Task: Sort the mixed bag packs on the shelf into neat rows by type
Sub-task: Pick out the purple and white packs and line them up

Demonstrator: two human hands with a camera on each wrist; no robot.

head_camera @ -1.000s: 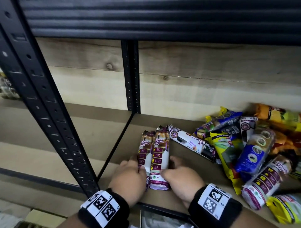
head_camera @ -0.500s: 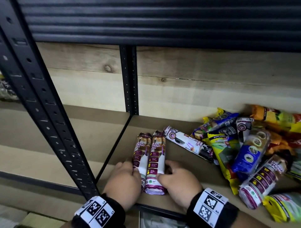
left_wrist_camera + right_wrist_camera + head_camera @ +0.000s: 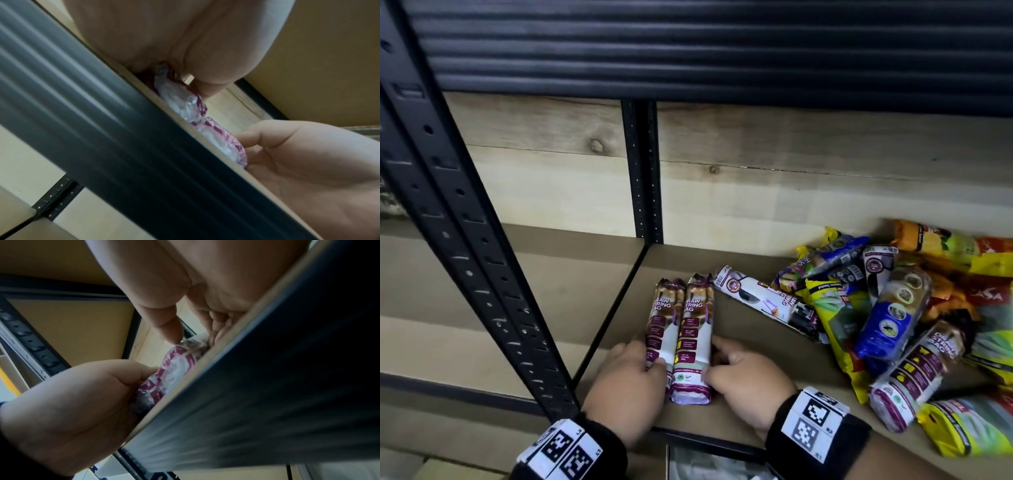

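Note:
Two purple-and-white draw string bag packs lie side by side near the left front corner of the shelf [image 3: 619, 308]. My left hand [image 3: 640, 358] grips the near end of the left pack [image 3: 664, 325], thumb on top and fingers along its left side. My right hand [image 3: 717, 359] holds the right pack [image 3: 695, 339], thumb on its near end and fingers curled against its right side. The left wrist view shows the left pack [image 3: 179, 100] and the right pack [image 3: 222, 142] end-on. In the right wrist view my thumb tip touches the right pack [image 3: 176, 368].
A white pack [image 3: 760, 298] lies slantwise just right of the pair. Beyond it is a mixed pile of yellow, blue and orange packs [image 3: 876, 308]. A black upright post [image 3: 465, 257] stands at the left front, another post [image 3: 642, 171] at the back. The upper shelf hangs low overhead.
Both hands and the two packs have shifted slightly left along the shelf. The packs stay pressed together and the holds look the same.

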